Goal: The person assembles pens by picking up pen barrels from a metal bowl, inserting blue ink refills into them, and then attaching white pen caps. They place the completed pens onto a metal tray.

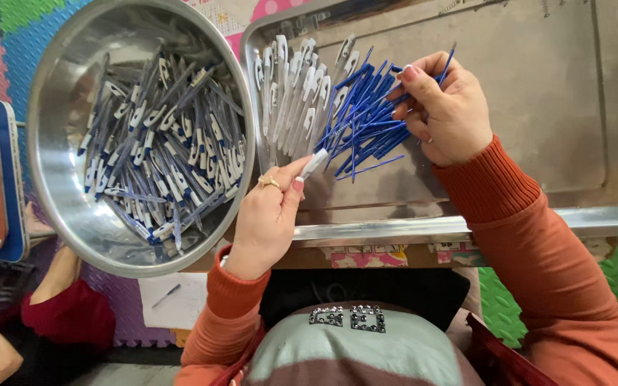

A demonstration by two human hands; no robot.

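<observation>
Bundle of thin blue plastic pen refills (366, 121), fanned over a shallow rectangular steel tray (538, 107), right hand (441, 107) grip closed around it. Left hand (270, 211) pinches one white pen barrel (314, 164). White barrels (291, 86) lie beside. Round steel bowl (59, 129) of assembled pens (162, 143) at left.

Foam puzzle mats (16, 28) in blue, green and pink cover the floor, and a paper sheet (173, 297) (with a pen on it) lies near left.
</observation>
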